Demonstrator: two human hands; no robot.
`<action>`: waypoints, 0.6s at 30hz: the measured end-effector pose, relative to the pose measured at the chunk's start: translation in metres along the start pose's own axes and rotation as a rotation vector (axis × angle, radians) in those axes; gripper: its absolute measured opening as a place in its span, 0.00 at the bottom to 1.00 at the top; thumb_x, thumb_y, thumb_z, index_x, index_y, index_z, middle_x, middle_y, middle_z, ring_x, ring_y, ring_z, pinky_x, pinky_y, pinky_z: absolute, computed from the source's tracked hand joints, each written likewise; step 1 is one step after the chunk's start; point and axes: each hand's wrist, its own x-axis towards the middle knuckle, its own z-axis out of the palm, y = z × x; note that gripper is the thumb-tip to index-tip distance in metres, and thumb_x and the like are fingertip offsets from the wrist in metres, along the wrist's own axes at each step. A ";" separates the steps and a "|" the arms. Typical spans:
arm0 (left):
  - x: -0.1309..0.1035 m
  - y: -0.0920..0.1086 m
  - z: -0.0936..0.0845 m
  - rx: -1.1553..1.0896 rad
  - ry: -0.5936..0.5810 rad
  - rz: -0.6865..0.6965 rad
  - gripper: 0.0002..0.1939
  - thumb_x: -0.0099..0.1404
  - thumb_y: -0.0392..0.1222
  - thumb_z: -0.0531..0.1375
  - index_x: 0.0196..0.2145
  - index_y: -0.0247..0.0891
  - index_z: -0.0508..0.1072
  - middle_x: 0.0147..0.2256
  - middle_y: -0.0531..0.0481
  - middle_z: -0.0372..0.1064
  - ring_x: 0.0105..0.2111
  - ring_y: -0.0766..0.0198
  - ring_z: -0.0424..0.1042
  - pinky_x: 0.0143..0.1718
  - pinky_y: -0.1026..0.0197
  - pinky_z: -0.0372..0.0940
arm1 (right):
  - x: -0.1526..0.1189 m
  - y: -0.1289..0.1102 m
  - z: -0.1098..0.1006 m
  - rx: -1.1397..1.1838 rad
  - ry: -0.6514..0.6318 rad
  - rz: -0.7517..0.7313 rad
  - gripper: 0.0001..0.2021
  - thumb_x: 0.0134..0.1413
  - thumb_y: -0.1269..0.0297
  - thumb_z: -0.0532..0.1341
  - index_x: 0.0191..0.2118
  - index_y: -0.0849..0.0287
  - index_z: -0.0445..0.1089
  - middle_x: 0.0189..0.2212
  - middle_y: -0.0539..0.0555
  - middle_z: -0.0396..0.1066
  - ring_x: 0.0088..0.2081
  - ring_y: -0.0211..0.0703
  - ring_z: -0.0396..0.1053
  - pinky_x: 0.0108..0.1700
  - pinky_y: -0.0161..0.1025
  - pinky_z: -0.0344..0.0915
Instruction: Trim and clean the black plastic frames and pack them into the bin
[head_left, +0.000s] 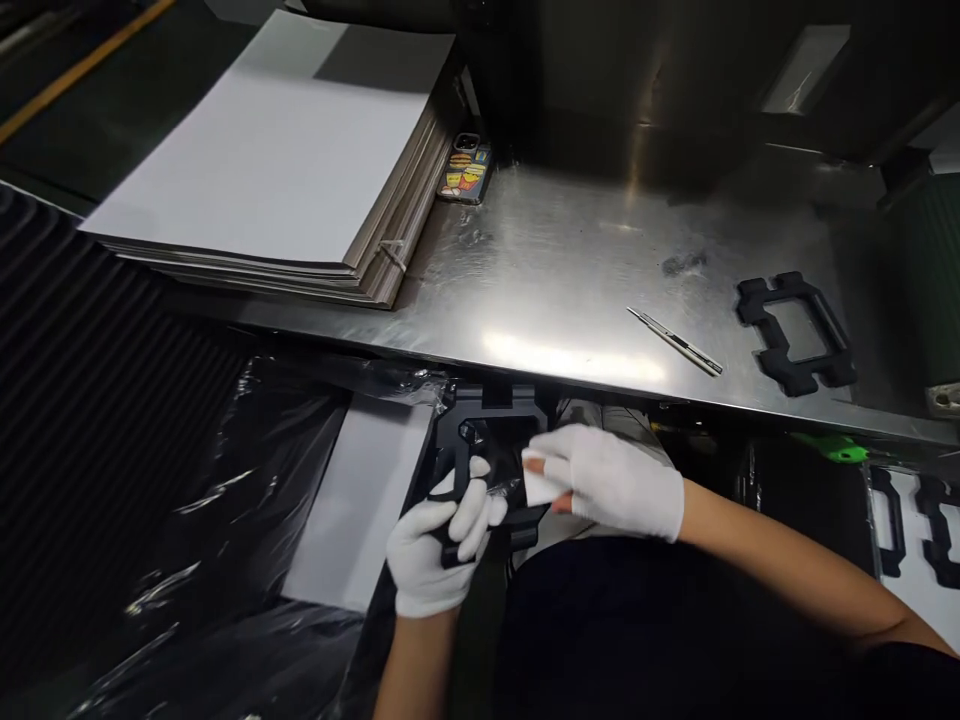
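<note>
A steel table (pixel 555 270) spans the upper and middle frame. On its left, in the upper left of the frame, lies a thick stack of white sheets (pixel 262 140). Glossy black plastic (pixel 202 510) fills much of the lower left, a white sheet (pixel 360 510) showing in it. The right hand (pixel 607 482), in a white glove with bare fingertips, is at lower centre, its fingers closed narrowly on a small white piece beside the held frame; blur hides whether the two touch. That held frame (pixel 495 408), black and notched, is at lower centre, just below the table's front edge. The left hand (pixel 439 555), also white-gloved, grips its lower left part. A similar black frame (pixel 772 345) lies on the table at right. A slim cutter knife (pixel 675 342) lies left of it. A phone (pixel 463 178) in a food-print case sits just beside the stack. Smallest is the white piece (pixel 538 490).
</note>
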 end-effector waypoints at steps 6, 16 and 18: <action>-0.013 -0.013 0.018 0.430 -0.032 0.026 0.34 0.62 0.39 0.72 0.66 0.36 0.76 0.27 0.56 0.64 0.29 0.65 0.69 0.47 0.58 0.71 | -0.020 0.013 -0.022 -0.018 0.483 0.293 0.26 0.69 0.58 0.69 0.68 0.59 0.70 0.63 0.68 0.72 0.63 0.63 0.72 0.64 0.64 0.74; -0.018 -0.039 0.058 0.879 0.041 -0.028 0.37 0.55 0.23 0.67 0.61 0.44 0.79 0.32 0.55 0.68 0.30 0.63 0.63 0.35 0.63 0.66 | -0.015 0.007 0.005 0.109 0.343 0.172 0.26 0.74 0.54 0.64 0.71 0.57 0.68 0.66 0.67 0.71 0.64 0.60 0.71 0.64 0.63 0.74; -0.017 -0.042 0.057 0.987 0.067 0.013 0.34 0.56 0.23 0.65 0.58 0.45 0.80 0.32 0.55 0.69 0.31 0.62 0.64 0.37 0.62 0.67 | -0.016 0.007 0.005 0.098 0.308 0.166 0.27 0.73 0.54 0.65 0.70 0.60 0.69 0.65 0.68 0.71 0.63 0.61 0.71 0.62 0.63 0.75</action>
